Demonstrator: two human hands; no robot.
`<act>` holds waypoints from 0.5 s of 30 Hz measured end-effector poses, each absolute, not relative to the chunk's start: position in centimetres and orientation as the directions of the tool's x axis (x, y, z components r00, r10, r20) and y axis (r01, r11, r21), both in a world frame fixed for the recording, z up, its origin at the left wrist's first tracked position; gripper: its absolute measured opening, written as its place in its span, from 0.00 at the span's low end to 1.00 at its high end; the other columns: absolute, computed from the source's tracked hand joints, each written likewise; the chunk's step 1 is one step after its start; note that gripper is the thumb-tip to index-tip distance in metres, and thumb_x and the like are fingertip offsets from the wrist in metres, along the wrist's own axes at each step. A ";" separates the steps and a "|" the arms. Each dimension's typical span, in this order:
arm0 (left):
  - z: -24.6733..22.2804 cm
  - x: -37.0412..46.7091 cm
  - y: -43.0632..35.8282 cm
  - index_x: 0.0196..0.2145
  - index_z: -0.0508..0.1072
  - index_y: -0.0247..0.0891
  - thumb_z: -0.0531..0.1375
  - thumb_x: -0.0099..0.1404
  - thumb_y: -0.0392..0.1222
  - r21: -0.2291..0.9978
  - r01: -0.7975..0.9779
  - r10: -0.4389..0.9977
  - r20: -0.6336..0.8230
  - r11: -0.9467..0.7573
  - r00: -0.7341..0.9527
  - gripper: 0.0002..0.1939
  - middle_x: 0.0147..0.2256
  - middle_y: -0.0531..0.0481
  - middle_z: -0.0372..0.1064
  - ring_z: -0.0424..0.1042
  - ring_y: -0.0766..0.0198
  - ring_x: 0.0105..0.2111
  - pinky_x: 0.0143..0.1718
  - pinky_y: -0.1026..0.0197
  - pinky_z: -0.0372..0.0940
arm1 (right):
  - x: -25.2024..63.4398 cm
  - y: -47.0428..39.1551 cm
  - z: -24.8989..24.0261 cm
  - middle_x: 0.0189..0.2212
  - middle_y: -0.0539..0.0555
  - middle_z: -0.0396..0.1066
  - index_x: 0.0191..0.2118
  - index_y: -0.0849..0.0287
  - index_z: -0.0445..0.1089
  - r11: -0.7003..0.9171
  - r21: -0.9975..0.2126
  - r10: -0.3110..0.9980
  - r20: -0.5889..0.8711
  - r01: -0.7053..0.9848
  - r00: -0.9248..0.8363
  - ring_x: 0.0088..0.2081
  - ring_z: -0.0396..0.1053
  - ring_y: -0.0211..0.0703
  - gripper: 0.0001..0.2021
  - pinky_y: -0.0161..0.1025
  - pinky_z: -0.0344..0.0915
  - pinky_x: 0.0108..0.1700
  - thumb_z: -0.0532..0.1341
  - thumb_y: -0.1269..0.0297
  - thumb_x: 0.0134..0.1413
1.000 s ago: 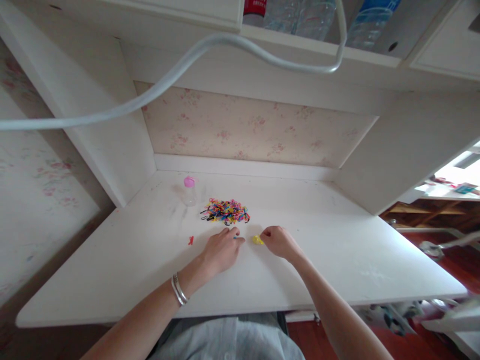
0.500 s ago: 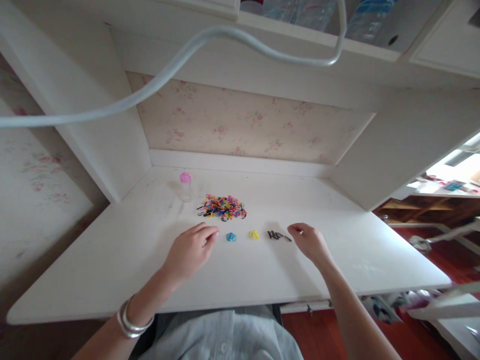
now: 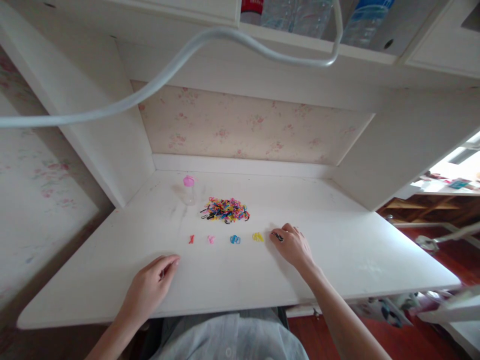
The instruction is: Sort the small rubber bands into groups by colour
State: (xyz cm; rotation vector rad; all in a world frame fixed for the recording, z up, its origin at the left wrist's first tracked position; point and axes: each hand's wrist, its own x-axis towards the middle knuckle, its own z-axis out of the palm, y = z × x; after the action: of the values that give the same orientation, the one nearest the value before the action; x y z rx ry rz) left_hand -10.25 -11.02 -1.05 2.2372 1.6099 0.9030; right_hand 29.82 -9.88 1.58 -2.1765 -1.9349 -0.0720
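Observation:
My right hand (image 3: 291, 246) rests on the table with its fingers curled around the small black rubber bands (image 3: 278, 237), partly hiding them. To their left, in a row, lie small groups of yellow bands (image 3: 258, 237), blue bands (image 3: 235, 239), pink bands (image 3: 211, 240) and red bands (image 3: 191, 239). Behind the row is a heap of mixed coloured bands (image 3: 227, 210). My left hand (image 3: 152, 282) is closed near the front left of the table, apart from the bands; whatever its fingers hold, if anything, is hidden.
A clear jar with a pink lid (image 3: 189, 181) stands left of the heap on the white table (image 3: 337, 250). A white cable or tube (image 3: 213, 33) crosses the upper view. Bottles (image 3: 367, 20) sit on the shelf above, and side panels enclose the back.
My left hand has moved left and toward me, uncovering the pink and red bands. My right hand has moved left onto the black bands. The camera view has shifted slightly.

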 end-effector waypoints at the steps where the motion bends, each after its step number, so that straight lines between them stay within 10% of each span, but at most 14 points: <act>1: -1.2 -10.3 -11.0 0.39 0.73 0.41 0.52 0.65 0.50 0.520 0.772 0.918 0.340 -0.365 0.205 0.15 0.37 0.51 0.75 0.74 0.65 0.35 0.37 0.69 0.66 | 30.0 -9.8 1.6 0.36 0.52 0.67 0.38 0.46 0.75 -0.104 -0.133 0.975 0.181 0.986 0.127 0.38 0.64 0.42 0.13 0.38 0.56 0.42 0.52 0.55 0.57; 15: -1.3 -10.1 -11.1 0.40 0.73 0.43 0.50 0.66 0.50 0.483 0.800 0.926 0.295 -0.356 0.235 0.15 0.40 0.52 0.75 0.73 0.64 0.36 0.39 0.66 0.65 | 28.7 -10.7 1.5 0.31 0.51 0.69 0.37 0.52 0.74 -0.017 -0.280 0.919 0.375 0.960 0.125 0.34 0.66 0.39 0.13 0.35 0.58 0.40 0.53 0.58 0.57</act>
State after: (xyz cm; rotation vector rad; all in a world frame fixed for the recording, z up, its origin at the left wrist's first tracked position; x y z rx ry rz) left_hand -10.13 -11.06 -1.31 2.2763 1.6266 0.7977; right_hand 28.73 -10.75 1.54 -1.9510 -1.8087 -0.1200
